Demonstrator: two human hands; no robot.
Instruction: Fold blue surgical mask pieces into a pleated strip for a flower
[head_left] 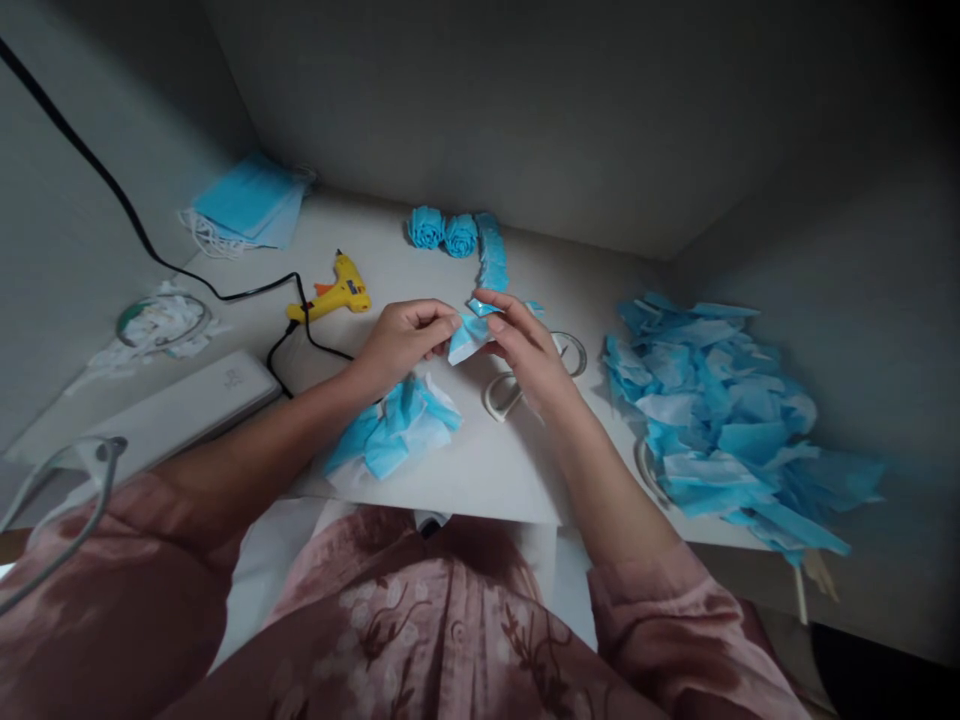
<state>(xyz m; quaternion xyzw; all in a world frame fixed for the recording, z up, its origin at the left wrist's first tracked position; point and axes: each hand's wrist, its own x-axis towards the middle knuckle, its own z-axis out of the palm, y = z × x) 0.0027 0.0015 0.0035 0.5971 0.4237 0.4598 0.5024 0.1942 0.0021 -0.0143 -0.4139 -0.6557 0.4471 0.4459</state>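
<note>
My left hand and my right hand meet over the middle of the white table, both pinching a small blue and white piece of mask fabric. Fingers of both hands are closed on it. Just under my left wrist lies a small heap of blue fabric pieces. White-handled scissors lie on the table beneath my right hand. Two finished blue fabric roses sit at the back, with a blue strip beside them.
A yellow glue gun with a black cord lies at the left. A stack of blue face masks sits far left. A big pile of cut blue pieces fills the right. A white box lies near left.
</note>
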